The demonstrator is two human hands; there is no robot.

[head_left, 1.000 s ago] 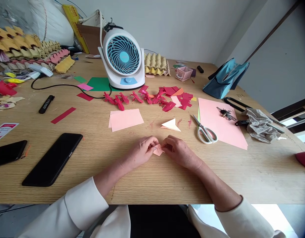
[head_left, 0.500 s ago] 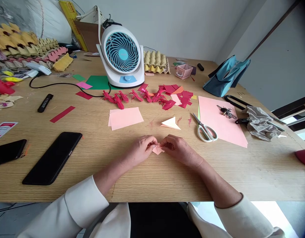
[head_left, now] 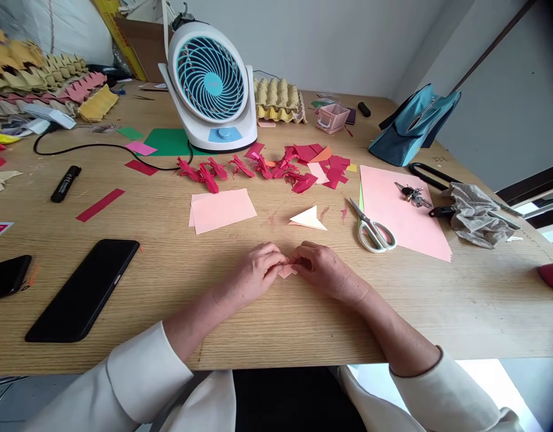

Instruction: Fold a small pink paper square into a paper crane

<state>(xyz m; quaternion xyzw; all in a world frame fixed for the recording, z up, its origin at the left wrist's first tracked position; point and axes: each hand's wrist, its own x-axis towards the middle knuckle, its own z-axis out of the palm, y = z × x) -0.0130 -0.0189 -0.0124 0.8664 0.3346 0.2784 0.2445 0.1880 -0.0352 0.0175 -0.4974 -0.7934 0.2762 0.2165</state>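
A small piece of folded pink paper [head_left: 286,272] lies on the table between my hands, its upper part hidden by the fingers. My left hand [head_left: 261,267] pinches it from the left, fingertips closed on the top edge. From the right, my right hand [head_left: 319,267] grips the same paper with thumb and curled fingers. Just beyond them rests a pale folded paper [head_left: 309,218] with pointed ends. Pink paper rectangles [head_left: 225,211] are stacked to the upper left of my hands. White-handled scissors [head_left: 374,231] lie to the right, blades partly apart.
Red folded paper pieces [head_left: 240,167] spread across the middle, in front of a white fan [head_left: 212,78]. Large pink sheets [head_left: 402,219] with keys [head_left: 414,195] on them lie right. A black phone [head_left: 85,288] and a marker [head_left: 66,183] are left. A blue bag [head_left: 406,129] stands back right.
My left fingertips have moved right, closer to my right hand, covering more of the folded pink paper's top. The camera view has shifted slightly.
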